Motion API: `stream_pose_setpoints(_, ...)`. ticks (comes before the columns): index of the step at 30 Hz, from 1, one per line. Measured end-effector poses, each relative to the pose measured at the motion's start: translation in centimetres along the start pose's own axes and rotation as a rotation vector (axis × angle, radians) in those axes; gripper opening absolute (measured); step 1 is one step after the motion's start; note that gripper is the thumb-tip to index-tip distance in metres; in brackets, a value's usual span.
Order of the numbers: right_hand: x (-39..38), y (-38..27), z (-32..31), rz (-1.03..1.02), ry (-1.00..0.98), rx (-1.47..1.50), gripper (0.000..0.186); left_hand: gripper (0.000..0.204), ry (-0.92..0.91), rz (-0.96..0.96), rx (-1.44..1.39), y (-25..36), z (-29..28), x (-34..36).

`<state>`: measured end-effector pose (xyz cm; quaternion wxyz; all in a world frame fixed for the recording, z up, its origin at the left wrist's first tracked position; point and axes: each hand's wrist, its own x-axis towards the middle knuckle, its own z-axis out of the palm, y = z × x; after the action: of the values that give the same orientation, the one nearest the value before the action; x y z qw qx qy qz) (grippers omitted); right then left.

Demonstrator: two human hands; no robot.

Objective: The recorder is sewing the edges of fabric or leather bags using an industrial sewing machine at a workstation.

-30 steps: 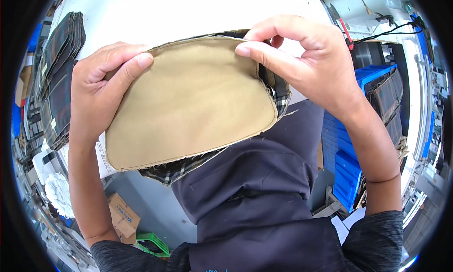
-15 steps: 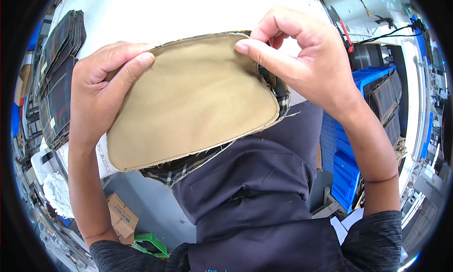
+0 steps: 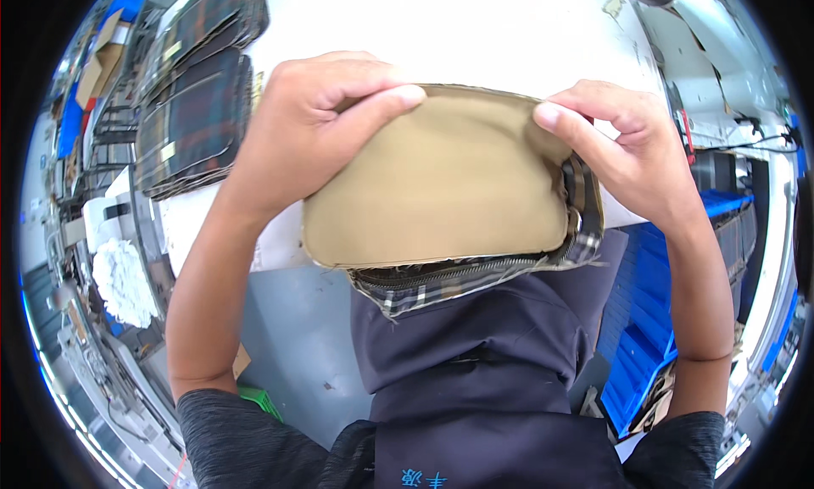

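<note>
Between my hands hangs a sewn fabric pouch [image 3: 441, 184], tan twill on the face toward me. A band of dark plaid cloth with a zipper [image 3: 449, 273] and frayed threads shows along its lower edge and right side. My left hand [image 3: 326, 120] pinches the upper edge between thumb and fingers, left of the middle. At the upper right corner my right hand [image 3: 623, 137] grips the edge, thumb on the tan face. The pouch's far side is hidden. It is held over the table's near edge, above my lap.
Stacked dark plaid panels [image 3: 199, 107] lie at the left of the white table [image 3: 475, 31]. Blue bins [image 3: 640, 353] stand low on the right, with plaid pieces beside them. A white fluffy bundle [image 3: 123, 281] sits at far left. Dark apron cloth [image 3: 475, 345] covers my lap.
The view has shifted, so everything sits further right. My left hand has moved along the top edge toward my right hand, and the pouch is tilted so more zipper and plaid band show.
</note>
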<state>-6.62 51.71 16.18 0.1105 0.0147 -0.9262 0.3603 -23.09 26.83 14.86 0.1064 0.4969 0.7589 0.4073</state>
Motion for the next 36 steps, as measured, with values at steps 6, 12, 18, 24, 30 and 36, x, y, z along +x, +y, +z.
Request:
stream_pose_setpoints(6,-1.2,-1.0,-0.6,0.324,0.013,0.366,0.019,0.020,-0.121,-0.296,-0.132,1.2,-1.3,1.9)
stream_pose_setpoints(12,-1.2,-2.6,-1.4,0.284,0.214,0.574,0.014,0.024,-0.268,-0.373,-0.126,4.5,-4.9,9.0)
stream_pose_setpoints(18,-0.2,-3.5,-1.4,0.361,0.457,1.075,0.019,0.024,-0.388,-0.391,-0.090,8.6,-7.8,16.3)
stream_pose_setpoints(24,0.8,-3.4,-2.4,0.434,0.517,1.317,0.021,0.041,-0.234,-0.177,0.067,9.9,-6.8,20.3)
stream_pose_setpoints(30,1.4,-3.6,-2.0,0.443,0.516,1.400,0.023,0.046,-0.447,0.179,0.050,6.5,-8.3,23.5)
stream_pose_setpoints(36,2.0,-4.0,-1.3,0.459,0.557,1.319,0.026,0.042,-0.541,0.139,-0.151,2.9,-9.1,26.3)
